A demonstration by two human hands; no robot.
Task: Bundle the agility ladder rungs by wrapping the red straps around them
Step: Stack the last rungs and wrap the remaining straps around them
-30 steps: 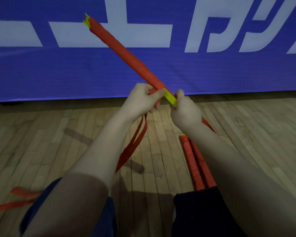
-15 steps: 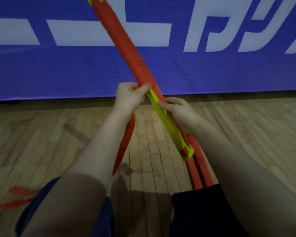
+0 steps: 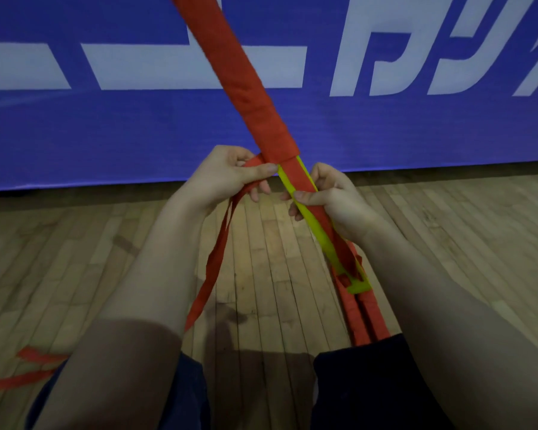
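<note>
A stack of yellow ladder rungs (image 3: 319, 234) slants from the top centre down toward my right knee. Red strap wraps (image 3: 239, 79) cover its upper part tightly. My left hand (image 3: 230, 178) pinches the loose red strap (image 3: 218, 259) right where it leaves the wrapped part, and the strap's tail hangs down to the floor. My right hand (image 3: 326, 197) grips the bare rungs just below the wrap, with a strap length lying along them. The lower end of the rungs (image 3: 359, 287) shows yellow.
Two more red-wrapped bundles (image 3: 362, 315) lie on the wooden floor (image 3: 106, 259) by my right leg. Loose red strap (image 3: 22, 370) trails at the lower left. A blue banner (image 3: 106, 135) with white lettering stands along the floor's far edge.
The bundle has swung steeper and closer, its top end now out of frame. My right hand slid up the rungs to just below the wrap. My left hand keeps hold of the strap.
</note>
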